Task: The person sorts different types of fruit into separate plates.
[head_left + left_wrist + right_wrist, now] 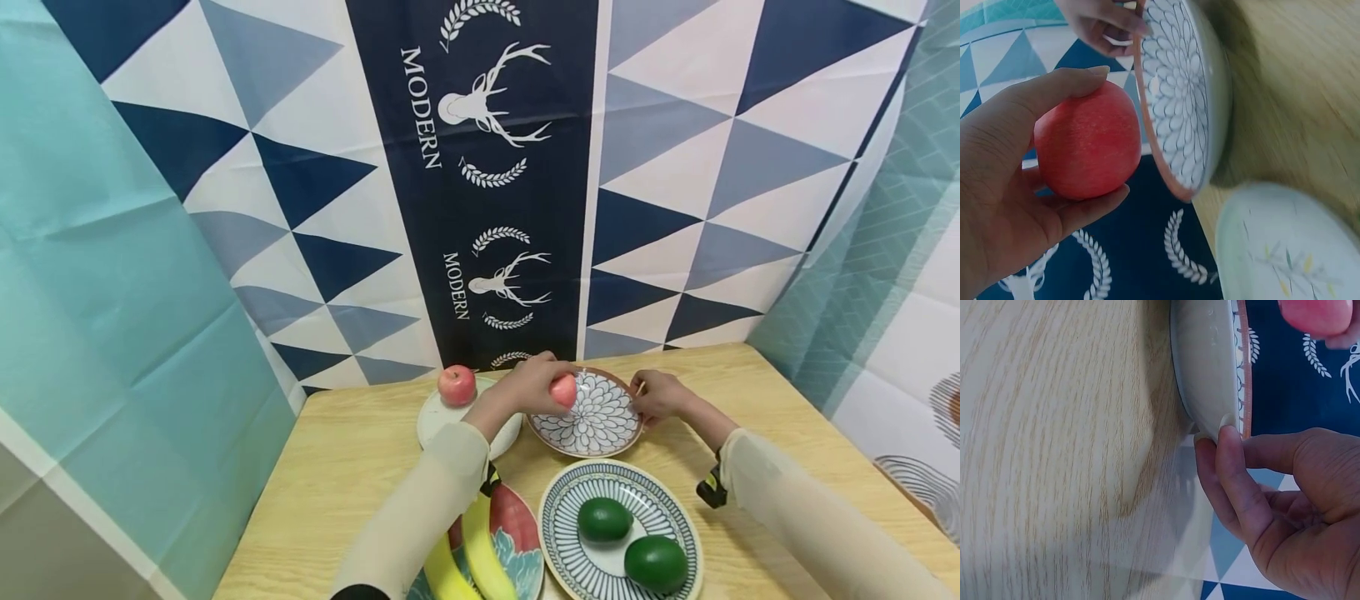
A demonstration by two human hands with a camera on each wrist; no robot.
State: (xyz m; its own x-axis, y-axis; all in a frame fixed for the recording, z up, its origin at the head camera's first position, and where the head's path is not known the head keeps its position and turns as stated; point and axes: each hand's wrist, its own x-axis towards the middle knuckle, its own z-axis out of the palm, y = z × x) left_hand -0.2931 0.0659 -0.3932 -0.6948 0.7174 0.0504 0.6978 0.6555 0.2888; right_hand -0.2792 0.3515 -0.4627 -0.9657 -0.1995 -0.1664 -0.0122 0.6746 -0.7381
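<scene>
My left hand grips a red apple, thumb on one side and fingers on the other, just above the near-left part of a petal-patterned plate with a brown rim. At that plate's right edge, my right hand pinches the rim between thumb and fingers, as the right wrist view shows from below. Another red apple sits on a pale plate to the left, which my left forearm partly covers.
Nearer to me, a blue-and-white striped plate bears two green avocados. Beside it is a red and teal plate with bananas, partly under my left sleeve. A patterned cloth hangs behind the wooden table.
</scene>
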